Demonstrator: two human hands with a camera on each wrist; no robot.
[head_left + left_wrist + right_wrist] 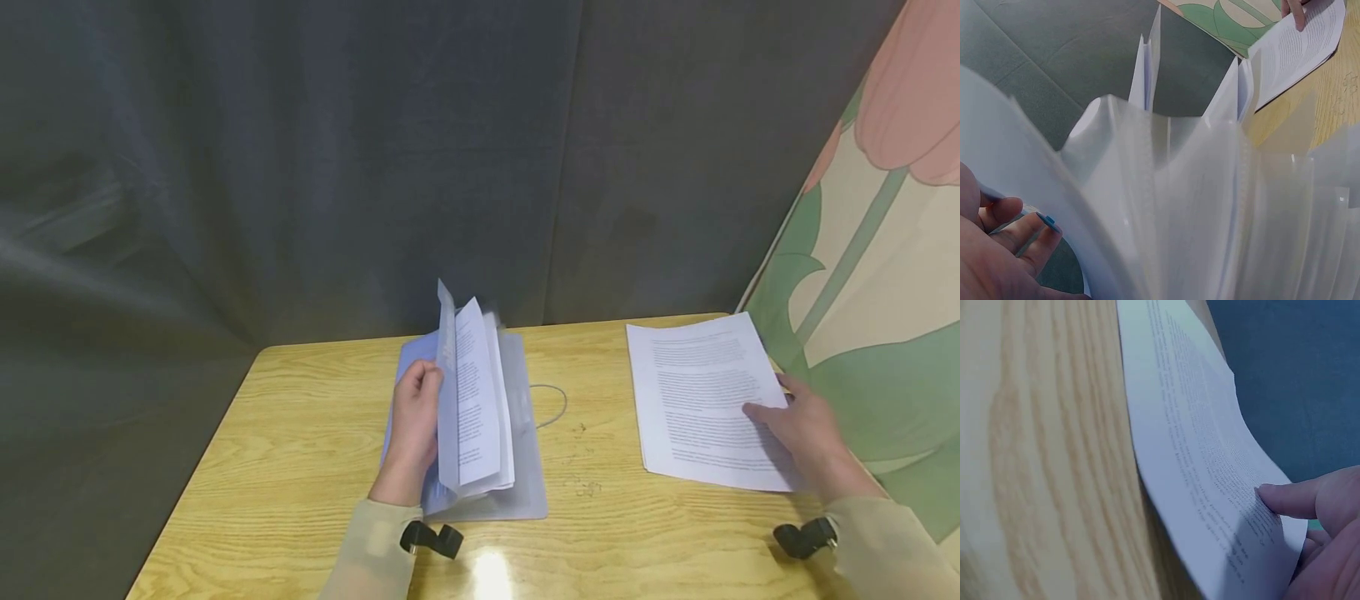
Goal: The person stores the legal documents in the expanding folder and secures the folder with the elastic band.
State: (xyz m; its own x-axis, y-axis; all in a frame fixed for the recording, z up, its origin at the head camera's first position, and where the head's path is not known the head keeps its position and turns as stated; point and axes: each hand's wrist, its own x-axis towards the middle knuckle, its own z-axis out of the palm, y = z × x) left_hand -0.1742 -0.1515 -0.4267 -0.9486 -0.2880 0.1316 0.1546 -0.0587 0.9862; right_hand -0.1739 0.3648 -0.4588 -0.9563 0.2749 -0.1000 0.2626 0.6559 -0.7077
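My left hand (415,408) grips a raised translucent leaf of a pocketed document folder (531,467), at its left side. The folder lies on the table with its pockets fanned out and printed sheets (477,392) standing among them. In the left wrist view, several clear pockets (1204,206) spread beside the curled fingers. To the right, my right hand (810,425) pinches the right edge of a printed paper stack (705,392), thumb on top and fingers underneath. In the right wrist view, that edge of the paper (1210,462) curves up off the wood.
The wooden table (300,442) ends at a dark curtain (375,167) along the back. A grey elastic loop (564,400) sticks out from the folder's right side. A floral panel (892,333) stands close beside the right hand.
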